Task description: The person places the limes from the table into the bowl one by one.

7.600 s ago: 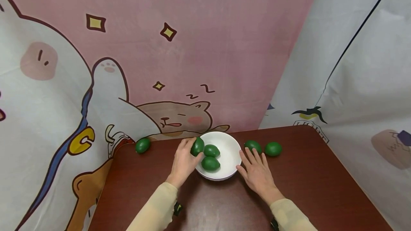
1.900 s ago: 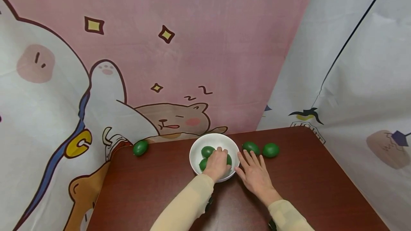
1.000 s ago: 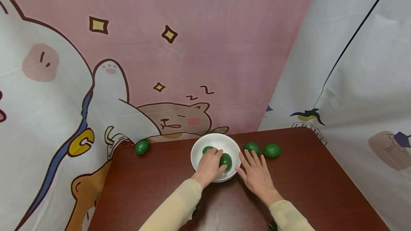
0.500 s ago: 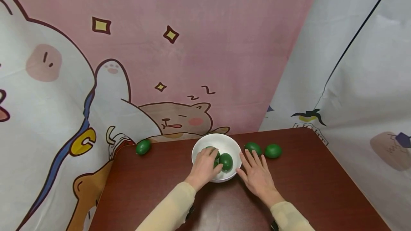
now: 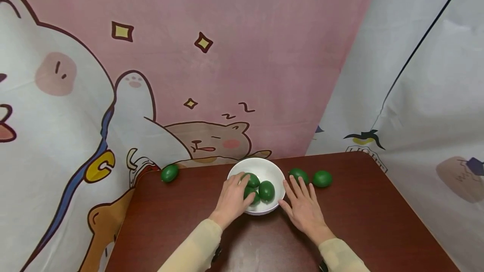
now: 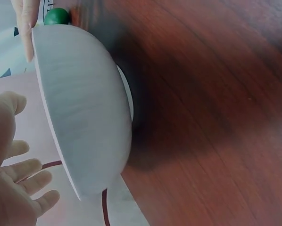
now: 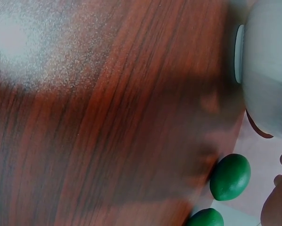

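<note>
Three green limes lie together in the white bowl (image 5: 261, 167): one at the back (image 5: 251, 180), another lime in front (image 5: 252, 196) partly behind my thumb, and a third lime (image 5: 266, 192) on the right. My left hand (image 5: 231, 200) hovers over the bowl's left rim, holding nothing; in the left wrist view its fingers (image 6: 30, 172) are loosely spread above the rim. Straight-fingered, my right hand (image 5: 305, 211) is at the bowl's right rim, the thumb side against it. Just beyond its fingertips sits a lime (image 5: 298, 174), with one more lime (image 5: 322, 179) to the right.
A single lime (image 5: 169, 173) lies at the far left corner of the dark red-brown table (image 5: 363, 205). Behind the table hangs a printed cloth (image 5: 272, 74) with cartoon animals, close to its back edge.
Earlier my left hand gripped a lime at the bowl's left rim, with two limes inside. That lime now lies inside, released, and the hand has drawn back left. The right hand has stayed put.
</note>
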Available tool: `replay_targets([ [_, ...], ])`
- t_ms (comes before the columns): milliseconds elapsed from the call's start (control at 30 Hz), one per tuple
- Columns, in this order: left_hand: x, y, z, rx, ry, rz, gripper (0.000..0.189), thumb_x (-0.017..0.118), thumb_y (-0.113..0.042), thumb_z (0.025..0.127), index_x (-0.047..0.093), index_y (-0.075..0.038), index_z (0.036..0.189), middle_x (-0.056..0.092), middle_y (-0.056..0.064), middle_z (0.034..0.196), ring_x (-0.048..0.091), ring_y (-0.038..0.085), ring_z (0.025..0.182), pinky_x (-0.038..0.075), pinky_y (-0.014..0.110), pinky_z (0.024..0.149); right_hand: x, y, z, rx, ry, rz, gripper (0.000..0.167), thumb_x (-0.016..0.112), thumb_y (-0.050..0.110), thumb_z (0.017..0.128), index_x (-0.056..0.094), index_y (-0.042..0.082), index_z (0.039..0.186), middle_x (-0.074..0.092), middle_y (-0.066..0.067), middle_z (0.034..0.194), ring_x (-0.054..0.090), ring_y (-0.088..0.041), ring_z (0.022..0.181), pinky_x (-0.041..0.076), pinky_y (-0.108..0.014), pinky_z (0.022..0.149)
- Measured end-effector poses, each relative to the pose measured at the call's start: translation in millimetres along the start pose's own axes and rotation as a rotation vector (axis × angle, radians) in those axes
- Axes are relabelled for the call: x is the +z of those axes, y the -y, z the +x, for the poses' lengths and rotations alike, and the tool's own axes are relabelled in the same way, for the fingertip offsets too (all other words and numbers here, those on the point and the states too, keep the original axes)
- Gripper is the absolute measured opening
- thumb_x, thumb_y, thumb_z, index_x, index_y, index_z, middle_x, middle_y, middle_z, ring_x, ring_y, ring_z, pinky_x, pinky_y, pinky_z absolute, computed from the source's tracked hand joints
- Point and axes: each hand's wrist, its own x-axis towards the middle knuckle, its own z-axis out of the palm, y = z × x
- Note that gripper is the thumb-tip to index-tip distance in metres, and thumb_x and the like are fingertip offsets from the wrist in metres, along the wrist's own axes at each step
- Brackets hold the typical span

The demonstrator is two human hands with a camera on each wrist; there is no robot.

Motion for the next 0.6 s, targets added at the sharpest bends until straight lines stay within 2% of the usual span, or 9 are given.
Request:
replay_targets([
  [133, -0.9, 5.4, -5.7, -0.017, -0.013, -0.010, 0.055, 0.075, -0.032, 0.092, 0.063, -0.003, 0.137, 0.060, 0.019, 0.140, 0.056, 0.035, 0.129, 0.045, 0.052, 0.107, 2, -1, -0.7, 0.000, 0.007, 0.004, 0.069, 0.056, 0.052, 0.102, 0.041, 0.016, 0.160, 0.032, -0.015, 0.167, 0.024, -0.041, 0.154, 0.014, -0.064, 0.122],
  [400, -6.9, 19.9, -19.1, -0.061, -0.044, -0.034, 0.057, 0.075, -0.032, 0.092, 0.062, -0.001, 0.138, 0.058, 0.022, 0.142, 0.055, 0.037, 0.128, 0.043, 0.055, 0.108, 2, -1, -1.8, -0.002, -0.021, -0.004, 0.069, 0.051, 0.057, 0.103, 0.045, 0.015, 0.158, 0.037, -0.016, 0.164, 0.028, -0.043, 0.152, 0.020, -0.066, 0.120],
  [600, -11.5, 33.1, -30.5, -0.097, -0.082, -0.037, 0.058, 0.076, -0.031, 0.091, 0.061, -0.001, 0.138, 0.056, 0.022, 0.143, 0.054, 0.038, 0.129, 0.042, 0.055, 0.109, 2, -1, -0.9, 0.012, -0.006, 0.003, 0.068, 0.054, 0.055, 0.102, 0.044, 0.017, 0.158, 0.036, -0.015, 0.164, 0.027, -0.042, 0.153, 0.019, -0.065, 0.121],
])
